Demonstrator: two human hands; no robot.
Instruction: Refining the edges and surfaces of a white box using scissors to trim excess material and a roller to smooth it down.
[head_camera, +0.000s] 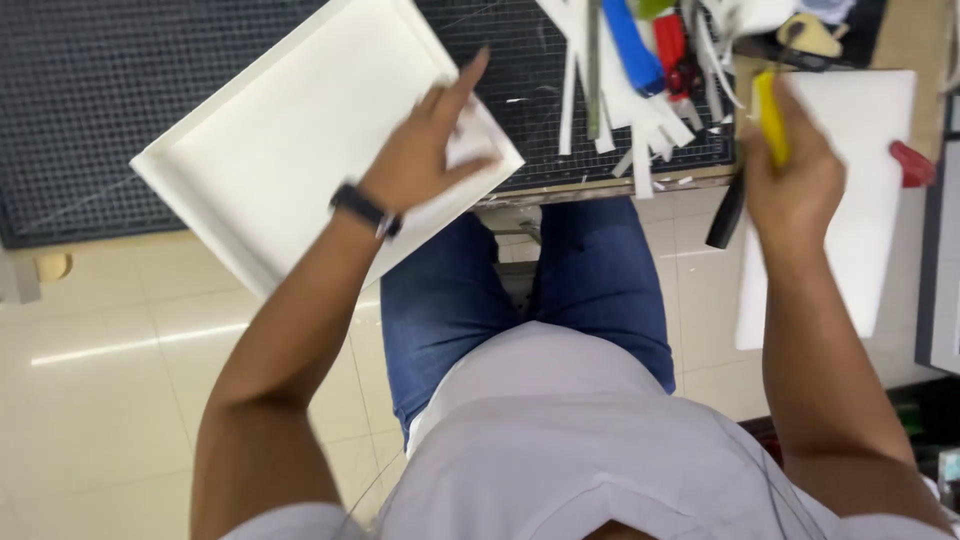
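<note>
Nearest the camera I noted the person's pale shirt (560, 440) and blue jeans (450, 310), seated over a cream tiled floor (100, 400).

1. Left hand (425, 160): it lay on the lower right corner of a white shallow tray-shaped board (290, 120), fingers spread and gripping that corner, index finger pointing up. A dark wristwatch (365, 210) sat on the wrist. The board was tilted, partly over the dark gridded cutting mat (90, 90) and partly overhanging the table edge above the left knee.

2. Right hand (790, 170): it was clenched around a yellow-handled tool (770, 120), probably a utility knife; a black part (727, 210) showed below the fist. The hand was over a flat white sheet (870, 180) at the right.

3. Surroundings: white offcut strips (640, 130), a blue tool (632, 45) and a red tool (672, 50) lay on the mat between the hands.
</note>
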